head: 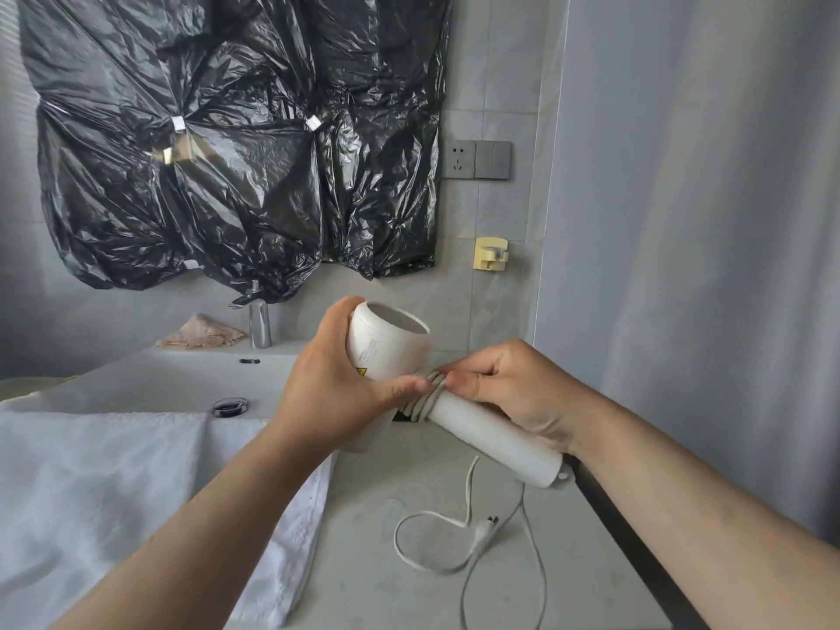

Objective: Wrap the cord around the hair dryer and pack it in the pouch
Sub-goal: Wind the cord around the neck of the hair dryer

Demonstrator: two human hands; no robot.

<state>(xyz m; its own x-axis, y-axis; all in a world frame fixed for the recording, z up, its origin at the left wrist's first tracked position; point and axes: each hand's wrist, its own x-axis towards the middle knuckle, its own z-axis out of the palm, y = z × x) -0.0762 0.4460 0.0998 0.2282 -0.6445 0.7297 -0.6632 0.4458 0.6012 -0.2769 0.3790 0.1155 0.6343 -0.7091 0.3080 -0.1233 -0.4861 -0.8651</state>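
I hold a white hair dryer [388, 345] above the grey counter, its barrel end pointing up. My left hand [336, 384] grips the barrel from the left. My right hand [504, 388] is at the top of the handle [495, 441], its fingers pressing a few turns of grey-white cord [425, 397] wound where handle meets barrel. The loose rest of the cord [427, 543] hangs from the handle's end and loops on the counter, with the plug [484, 532] lying there. No pouch is visible.
A white sink [182, 379] with a chrome tap [260, 327] and drain [230, 406] lies to the left. A white towel [113, 493] drapes over its front edge. Black plastic sheeting [236, 143] covers the wall. A socket [459, 159] and yellow hook [490, 253] are on the tiles.
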